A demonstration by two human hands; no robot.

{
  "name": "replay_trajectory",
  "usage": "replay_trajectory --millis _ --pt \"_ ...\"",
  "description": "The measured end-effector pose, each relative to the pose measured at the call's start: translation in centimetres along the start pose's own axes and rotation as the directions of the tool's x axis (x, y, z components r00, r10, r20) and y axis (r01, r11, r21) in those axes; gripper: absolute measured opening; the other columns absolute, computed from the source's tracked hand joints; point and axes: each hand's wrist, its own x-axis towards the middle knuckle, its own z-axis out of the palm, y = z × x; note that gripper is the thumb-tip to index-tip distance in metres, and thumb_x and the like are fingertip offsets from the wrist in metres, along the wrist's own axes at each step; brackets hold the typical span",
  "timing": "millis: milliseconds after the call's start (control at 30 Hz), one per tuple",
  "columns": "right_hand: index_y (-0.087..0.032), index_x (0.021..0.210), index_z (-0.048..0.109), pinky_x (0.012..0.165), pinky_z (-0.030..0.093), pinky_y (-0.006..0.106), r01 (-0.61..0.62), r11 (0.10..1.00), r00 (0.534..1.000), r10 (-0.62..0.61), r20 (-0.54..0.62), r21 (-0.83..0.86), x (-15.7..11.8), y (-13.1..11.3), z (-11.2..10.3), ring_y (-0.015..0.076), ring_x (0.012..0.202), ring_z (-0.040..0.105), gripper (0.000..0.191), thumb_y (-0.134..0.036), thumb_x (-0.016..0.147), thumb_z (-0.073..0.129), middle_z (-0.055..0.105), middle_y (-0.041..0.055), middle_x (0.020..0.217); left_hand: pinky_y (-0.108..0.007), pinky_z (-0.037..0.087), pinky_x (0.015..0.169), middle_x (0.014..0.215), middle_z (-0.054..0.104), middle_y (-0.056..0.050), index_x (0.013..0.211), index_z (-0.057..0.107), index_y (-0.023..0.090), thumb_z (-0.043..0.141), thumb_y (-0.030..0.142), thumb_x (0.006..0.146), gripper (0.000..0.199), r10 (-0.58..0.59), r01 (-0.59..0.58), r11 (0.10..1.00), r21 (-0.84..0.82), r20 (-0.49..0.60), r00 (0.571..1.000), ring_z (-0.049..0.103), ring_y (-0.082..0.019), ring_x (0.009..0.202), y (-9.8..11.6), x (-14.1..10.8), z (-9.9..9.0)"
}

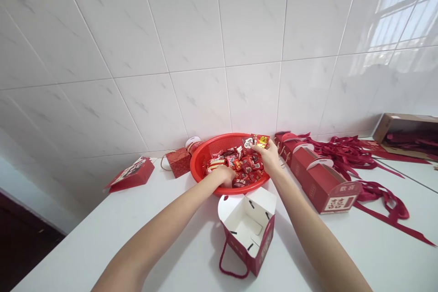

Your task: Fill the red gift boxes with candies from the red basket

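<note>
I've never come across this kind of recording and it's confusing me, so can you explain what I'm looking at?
There's no machine here: the person's own bare hands do the work. The one picture comes from a camera worn on their head, looking forward and down. On the white table stands a red basket of wrapped packets, with an open box before it. To the right are red boxes and ribbons. The right hand holds a red-and-gold packet; the left hand reaches into the basket, its fingertips hidden.
</note>
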Motion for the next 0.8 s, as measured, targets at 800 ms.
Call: replay_trajectory --millis 800 --pt "-0.019 0.088 0.064 0.072 0.055 0.037 0.020 0.997 0.998 -0.015 0.068 -0.080 0.1 0.3 -0.2 0.0217 0.073 0.068 0.040 -0.025 0.052 0.080 0.073 0.0011 0.081 -0.027 0.058 0.077 0.090 0.070 0.000 0.104 0.060 0.020 0.061 0.006 0.074 0.034 -0.224 -0.350 0.140 -0.926 -0.374 0.900 0.074 -0.016 0.079 -0.8 -2.5 -2.1"
